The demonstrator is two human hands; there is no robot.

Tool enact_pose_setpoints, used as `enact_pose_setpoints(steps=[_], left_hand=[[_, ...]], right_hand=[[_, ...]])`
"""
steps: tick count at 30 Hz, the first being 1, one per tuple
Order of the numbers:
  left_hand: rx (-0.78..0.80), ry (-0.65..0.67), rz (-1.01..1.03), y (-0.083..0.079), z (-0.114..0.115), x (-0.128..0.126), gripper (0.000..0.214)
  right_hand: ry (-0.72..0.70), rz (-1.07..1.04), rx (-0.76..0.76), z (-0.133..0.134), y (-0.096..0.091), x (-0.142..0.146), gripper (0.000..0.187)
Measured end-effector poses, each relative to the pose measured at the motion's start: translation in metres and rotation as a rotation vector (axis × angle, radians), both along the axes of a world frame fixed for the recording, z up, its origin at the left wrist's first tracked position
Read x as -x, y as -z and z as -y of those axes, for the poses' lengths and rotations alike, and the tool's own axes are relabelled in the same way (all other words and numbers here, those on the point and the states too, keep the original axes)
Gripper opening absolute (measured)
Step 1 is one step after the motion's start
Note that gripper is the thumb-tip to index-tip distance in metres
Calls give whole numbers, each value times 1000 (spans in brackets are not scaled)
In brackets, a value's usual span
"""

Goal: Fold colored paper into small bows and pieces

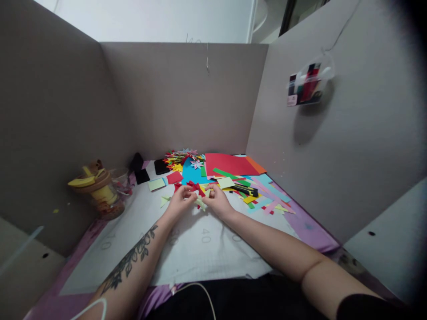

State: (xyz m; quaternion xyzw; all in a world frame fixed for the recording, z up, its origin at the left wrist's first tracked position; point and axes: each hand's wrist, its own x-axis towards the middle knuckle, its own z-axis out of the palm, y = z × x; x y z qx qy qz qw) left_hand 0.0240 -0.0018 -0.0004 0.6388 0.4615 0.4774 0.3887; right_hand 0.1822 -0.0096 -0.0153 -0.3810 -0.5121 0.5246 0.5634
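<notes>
Over the white sheet, my left hand (182, 201) and my right hand (218, 202) are close together with fingers pinched. Both grip a small pale yellow-green folded paper piece (200, 203) between them; its exact folds are too small to make out. Just beyond my fingers lie red folded paper pieces (195, 186). Left of my left hand rests another pale green folded piece (164, 201). A stack of pale green paper squares (157, 184) and a red square (175, 178) lie further back. Past my right hand are a pale square (226, 182) and a black and yellow utility knife (246, 190).
Colourful folded paper stars (182, 158) are piled at the back, near a black phone (161, 167). Large red paper (230, 164) and loose strips (271, 189) cover the right side. A brown and yellow cup (103, 191) stands left. Grey panels (180, 98) enclose the table.
</notes>
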Motion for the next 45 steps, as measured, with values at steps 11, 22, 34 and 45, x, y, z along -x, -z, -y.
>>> enact_pose_setpoints(steps=[11,22,34,45], left_hand=[[-60,85,-168,5,5,-2,31],[-77,235,-349,0,2,15,30],[-71,-325,-628,-19,-67,57,6],[146,-362,-564,7,-107,46,29]], right_hand=[[-17,117,-78,-3,9,-3,35],[67,237,-76,-6,3,-13,32],[105,245,-39,-9,2,-17,30],[62,258,-66,-11,9,-12,31]])
